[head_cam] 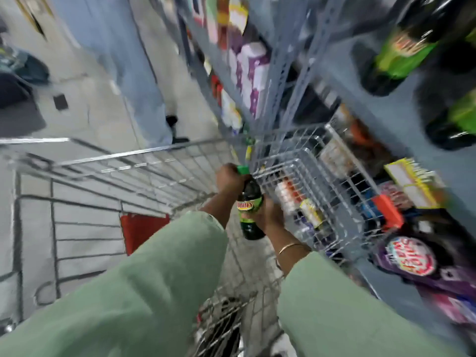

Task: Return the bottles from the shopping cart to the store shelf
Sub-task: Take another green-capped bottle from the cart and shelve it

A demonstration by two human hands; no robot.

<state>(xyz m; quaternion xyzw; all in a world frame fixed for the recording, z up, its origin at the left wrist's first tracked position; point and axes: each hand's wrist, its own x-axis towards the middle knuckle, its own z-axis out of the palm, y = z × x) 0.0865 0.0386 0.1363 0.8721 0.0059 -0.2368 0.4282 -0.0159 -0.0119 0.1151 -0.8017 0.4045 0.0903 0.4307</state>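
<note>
A dark glass bottle with a green cap and green label (251, 206) is being held upright above the wire shopping cart (144, 161), beside the grey store shelf (401, 104). Its neck is being gripped by the left hand (229, 180), its lower body clasped by the right hand (269, 215).

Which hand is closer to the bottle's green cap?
Left. The left hand grips the neck right beside the green cap; the right hand holds the bottle lower, at its label.
</note>
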